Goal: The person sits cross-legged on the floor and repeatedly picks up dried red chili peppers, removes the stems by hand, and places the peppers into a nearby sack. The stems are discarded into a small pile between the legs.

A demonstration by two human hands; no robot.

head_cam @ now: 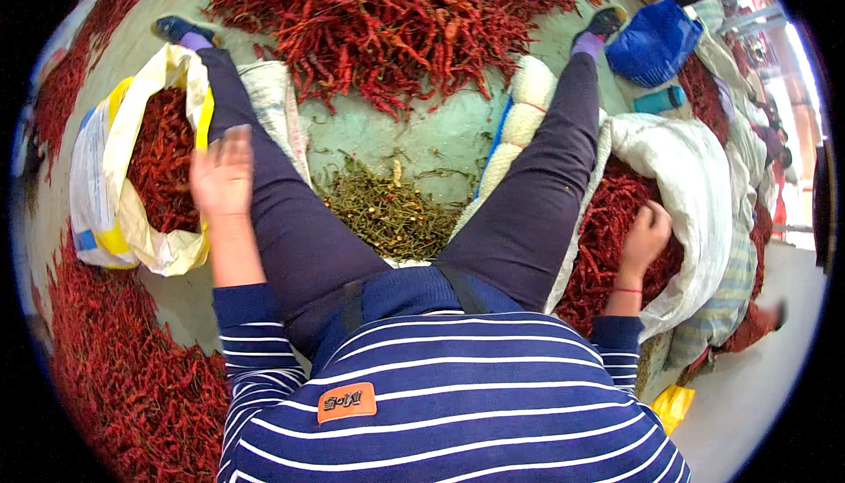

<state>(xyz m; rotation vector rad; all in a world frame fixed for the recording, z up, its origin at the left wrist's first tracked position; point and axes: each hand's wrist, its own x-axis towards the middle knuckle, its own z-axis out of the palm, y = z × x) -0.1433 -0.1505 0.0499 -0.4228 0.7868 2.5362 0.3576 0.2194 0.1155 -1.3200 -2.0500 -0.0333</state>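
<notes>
My left hand [224,176] is slightly blurred, its fingers stretched out with nothing visible in them. It hovers between my left thigh and the rim of a white and yellow woven bag [115,173], which holds dried red chillies [162,160]. On the other side, my right hand [647,239] rests with curled fingers over red chillies [601,245] inside a white woven sack [703,186]. Whether those fingers grip a chilli is hidden. A heap of green-brown chilli stems [396,209] lies on the floor between my legs, with a big pile of red chillies [403,21] beyond it.
More chillies [138,364] spread over the floor at left. A rolled white sack [518,120] lies along my right leg, a folded sack [270,94] along my left. A blue bag [653,44], a teal bottle [660,99] and a yellow packet [672,409] are at right.
</notes>
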